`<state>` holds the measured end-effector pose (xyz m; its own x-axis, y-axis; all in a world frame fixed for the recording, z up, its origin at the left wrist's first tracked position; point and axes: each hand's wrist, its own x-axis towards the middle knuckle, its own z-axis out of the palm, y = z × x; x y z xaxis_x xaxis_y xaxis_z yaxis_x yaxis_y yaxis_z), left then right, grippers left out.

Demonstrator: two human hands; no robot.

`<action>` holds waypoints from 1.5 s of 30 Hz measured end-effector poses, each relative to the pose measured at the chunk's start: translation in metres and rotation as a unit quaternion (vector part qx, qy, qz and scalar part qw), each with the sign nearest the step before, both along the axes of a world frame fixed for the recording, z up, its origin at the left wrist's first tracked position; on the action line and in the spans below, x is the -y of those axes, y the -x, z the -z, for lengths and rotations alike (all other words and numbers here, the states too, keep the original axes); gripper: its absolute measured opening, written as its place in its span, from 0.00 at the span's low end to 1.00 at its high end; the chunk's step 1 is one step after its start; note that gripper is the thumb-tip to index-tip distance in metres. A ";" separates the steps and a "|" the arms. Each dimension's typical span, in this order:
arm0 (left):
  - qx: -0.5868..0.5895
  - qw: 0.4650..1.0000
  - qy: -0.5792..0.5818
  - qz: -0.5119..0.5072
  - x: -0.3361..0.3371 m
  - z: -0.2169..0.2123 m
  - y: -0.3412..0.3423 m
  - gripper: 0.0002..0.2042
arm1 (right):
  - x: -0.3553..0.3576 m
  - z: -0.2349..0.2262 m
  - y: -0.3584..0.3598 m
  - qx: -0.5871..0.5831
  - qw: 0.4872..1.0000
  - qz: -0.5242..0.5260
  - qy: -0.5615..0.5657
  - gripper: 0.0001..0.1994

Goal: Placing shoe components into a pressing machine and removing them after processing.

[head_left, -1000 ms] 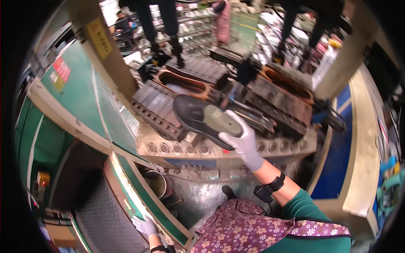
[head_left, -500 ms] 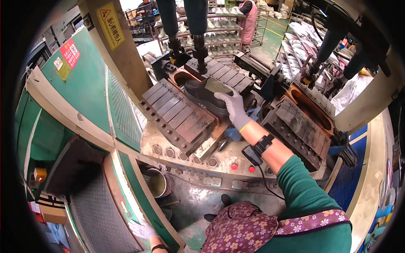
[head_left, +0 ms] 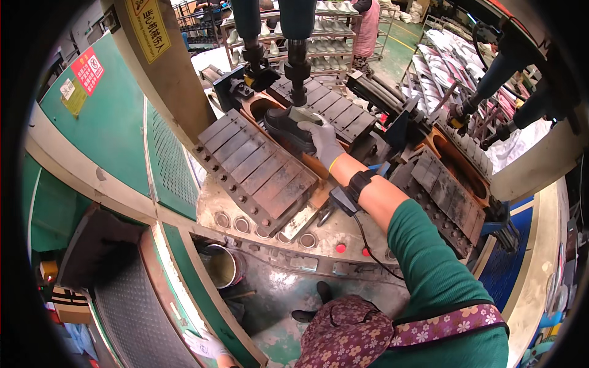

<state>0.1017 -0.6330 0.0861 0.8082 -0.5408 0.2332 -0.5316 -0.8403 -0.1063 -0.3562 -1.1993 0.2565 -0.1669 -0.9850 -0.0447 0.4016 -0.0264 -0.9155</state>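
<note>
My gloved right hand is closed around a black shoe at the end where a grey-green shoe last shows in its opening. The shoe sits between the slatted metal blocks of a press, with its far end near the orange-brown pad. Above it hangs a dark metal press rod. The hand hides part of the shoe. At the lower left, my gloved left hand lies with fingers stretched out on the edge of a green frame, holding nothing.
A slatted block stands left of the shoe, and a second press station to the right. Red buttons line the front ledge. A bucket stands below. Behind are shoe racks and a person in pink.
My right hand has carried the shoe farther in between the press blocks, toward the orange-brown pad. My left hand still rests on the frame edge. The whole view has shifted slightly.
</note>
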 end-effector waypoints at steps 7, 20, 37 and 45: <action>0.032 0.999 0.000 0.008 -0.007 0.005 -0.008 0.30 | 0.034 0.030 -0.021 -0.062 0.997 -0.007 0.048 0.30; 0.038 0.999 0.009 0.015 -0.004 -0.005 0.003 0.31 | 0.032 0.032 -0.007 -0.611 0.775 -0.159 0.015 0.51; 0.000 1.000 0.013 -0.028 0.004 -0.016 0.006 0.32 | 0.044 0.033 -0.003 -0.620 0.764 -0.162 0.076 0.41; 0.053 0.993 0.063 0.090 -0.005 -0.005 0.003 0.30 | 0.001 0.010 0.015 -0.624 0.766 -0.128 0.087 0.28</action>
